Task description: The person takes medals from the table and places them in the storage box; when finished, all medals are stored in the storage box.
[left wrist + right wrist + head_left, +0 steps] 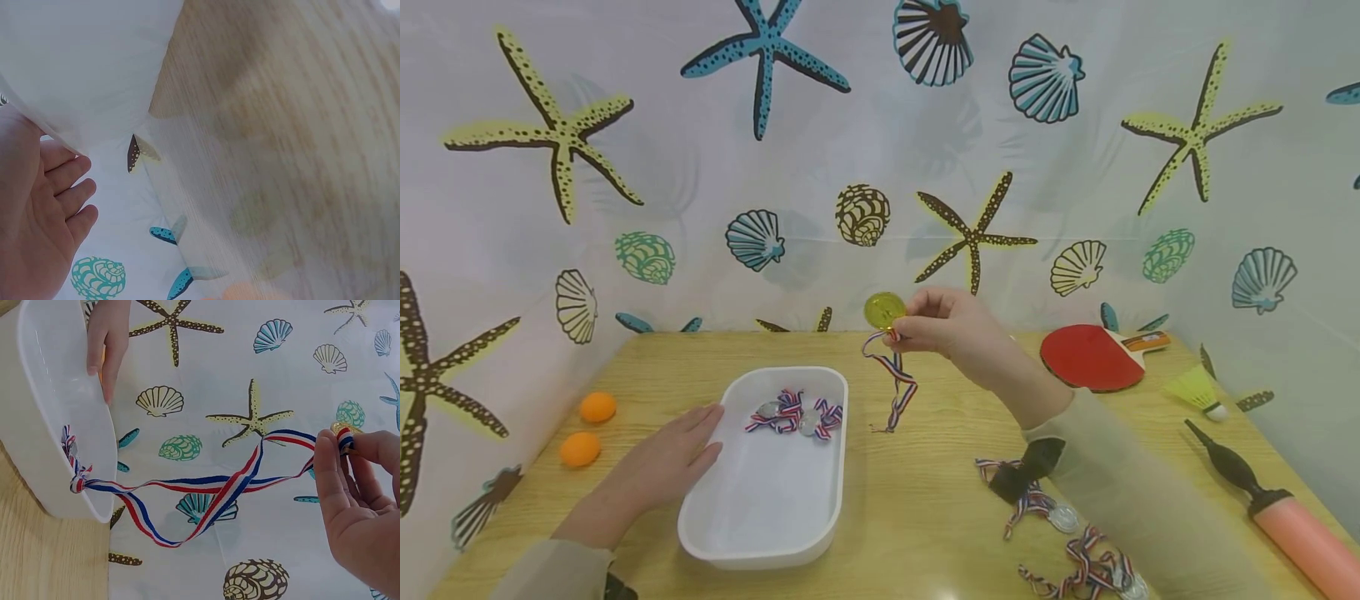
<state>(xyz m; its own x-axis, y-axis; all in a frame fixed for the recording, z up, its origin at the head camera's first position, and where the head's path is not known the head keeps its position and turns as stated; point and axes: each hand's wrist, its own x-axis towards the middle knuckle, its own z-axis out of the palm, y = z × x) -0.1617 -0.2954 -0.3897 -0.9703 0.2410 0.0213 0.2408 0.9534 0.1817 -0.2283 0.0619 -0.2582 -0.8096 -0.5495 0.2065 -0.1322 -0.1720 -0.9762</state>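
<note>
My right hand (pixel 951 333) pinches a gold medal (pixel 884 310) near its ribbon end, in the air above the table. The striped red, white and blue ribbon (pixel 219 487) hangs down, its knotted end (pixel 77 483) lowest. To its left stands a white tray (pixel 760 517) with silver medals (pixel 808 422) and crumpled ribbons at its far end. My left hand (pixel 662 458) rests at the tray's left rim with loosely extended fingers. In the left wrist view, those fingers (pixel 74 199) lie beside the tray's wall (pixel 94 75).
Two orange balls (pixel 580 449) lie left of the tray. More silver medals (pixel 1063 517) with ribbons are under my right forearm. At the right are a red table tennis paddle (pixel 1090 357), a yellow shuttlecock (pixel 1197 390) and a pump with a pink barrel (pixel 1307 542). A patterned cloth (pixel 865 125) hangs behind.
</note>
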